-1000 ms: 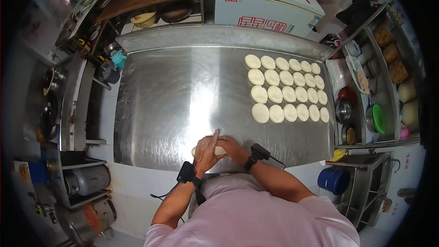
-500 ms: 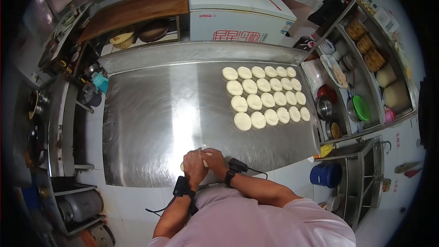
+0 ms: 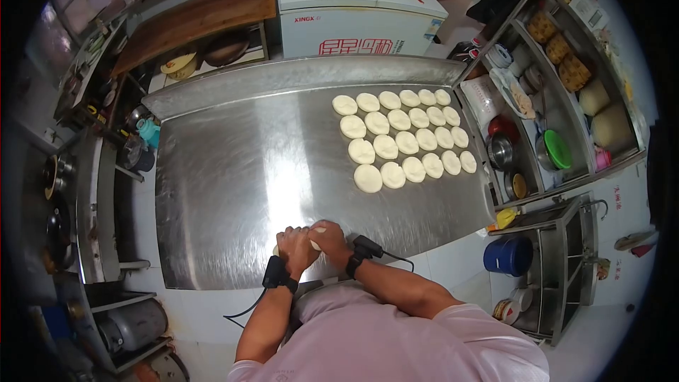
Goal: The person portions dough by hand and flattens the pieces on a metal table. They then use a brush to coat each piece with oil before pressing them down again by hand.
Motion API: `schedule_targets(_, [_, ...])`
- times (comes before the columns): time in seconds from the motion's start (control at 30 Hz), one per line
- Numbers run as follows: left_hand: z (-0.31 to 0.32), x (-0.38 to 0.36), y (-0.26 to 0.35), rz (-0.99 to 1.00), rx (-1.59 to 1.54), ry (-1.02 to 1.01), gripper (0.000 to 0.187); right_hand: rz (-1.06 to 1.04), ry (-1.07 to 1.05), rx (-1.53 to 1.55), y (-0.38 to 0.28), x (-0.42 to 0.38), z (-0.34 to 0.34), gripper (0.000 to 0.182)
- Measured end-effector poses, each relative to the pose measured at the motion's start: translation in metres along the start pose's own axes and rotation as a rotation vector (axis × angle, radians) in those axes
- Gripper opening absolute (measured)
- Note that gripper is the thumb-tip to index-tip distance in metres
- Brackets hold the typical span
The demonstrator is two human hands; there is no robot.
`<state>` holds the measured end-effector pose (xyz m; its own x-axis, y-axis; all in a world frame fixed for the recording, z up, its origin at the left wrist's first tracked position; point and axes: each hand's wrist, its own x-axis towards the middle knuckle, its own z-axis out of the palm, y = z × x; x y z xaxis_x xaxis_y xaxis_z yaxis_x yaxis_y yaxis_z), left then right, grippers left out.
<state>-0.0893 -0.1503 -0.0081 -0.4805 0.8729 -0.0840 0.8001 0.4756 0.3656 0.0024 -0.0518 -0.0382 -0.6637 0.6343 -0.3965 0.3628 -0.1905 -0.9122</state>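
My left hand [image 3: 297, 249] and my right hand [image 3: 331, 240] are close together at the near edge of the steel worktop [image 3: 219, 191]. Both are closed around a piece of pale dough [image 3: 316, 243], which shows between them and slightly past the left hand's outer side. Most of the dough is hidden under my fingers. Farther right on the worktop lie several rows of flattened round dough pieces [image 3: 385, 146], apart from my hands. A black device is strapped to each wrist.
Behind the worktop's raised back edge [image 3: 304, 71] stands a white chest freezer [image 3: 353, 18]. Shelves with bowls and a green basin [image 3: 556, 148] line the right side. A blue bucket [image 3: 508, 255] sits at lower right, a gas cylinder [image 3: 134, 325] at lower left.
The view has shifted a little, so the dough rounds appear further left and higher. My hands have moved slightly on the dough, still gripping it at the near edge.
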Motion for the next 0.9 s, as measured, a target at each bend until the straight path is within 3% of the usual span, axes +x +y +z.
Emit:
schedule_targets(0.2, [-0.003, 0.012, 0.003, 0.001, 0.02, -0.153, 0.029, -0.069, -0.139, 0.014, -0.002, 0.004, -0.022, 0.021])
schedule_targets(0.37, [-0.013, 0.025, 0.01, 0.006, 0.017, -0.2, 0.026, -0.278, -0.266, -0.178, -0.025, -0.008, -0.048, 0.025])
schedule_targets(0.4, [-0.006, 0.03, 0.007, -0.073, -0.002, -0.219, 0.025, -0.275, -0.272, -0.176, -0.041, -0.022, -0.047, 0.025])
schedule_targets(0.47, [0.001, 0.044, 0.003, -0.173, 0.014, -0.215, 0.024, -0.272, -0.836, -0.203, -0.077, -0.051, -0.047, 0.019])
schedule_targets(0.53, [-0.009, 0.045, 0.003, -0.093, 0.075, -0.262, 0.025, -0.288, -0.761, -0.192, -0.07, -0.043, -0.066, 0.021])
schedule_targets(0.6, [-0.013, 0.034, 0.007, -0.076, 0.067, -0.255, 0.026, -0.223, -0.175, -0.443, -0.06, -0.019, -0.108, 0.031])
schedule_targets(0.67, [-0.015, 0.028, 0.01, -0.049, 0.096, -0.242, 0.026, -0.153, 0.032, -0.559, -0.04, 0.0, -0.149, 0.041])
schedule_targets(0.7, [-0.015, 0.028, 0.012, -0.049, 0.094, -0.246, 0.026, -0.148, 0.031, -0.56, -0.033, 0.003, -0.156, 0.041])
schedule_targets(0.77, [-0.016, 0.031, 0.013, -0.075, 0.077, -0.24, 0.026, -0.376, 0.2, -0.917, -0.023, 0.011, -0.167, 0.054])
schedule_targets(0.9, [-0.014, 0.03, 0.009, -0.068, 0.063, -0.22, 0.025, -0.203, 0.094, -1.022, -0.018, 0.023, -0.158, 0.061])
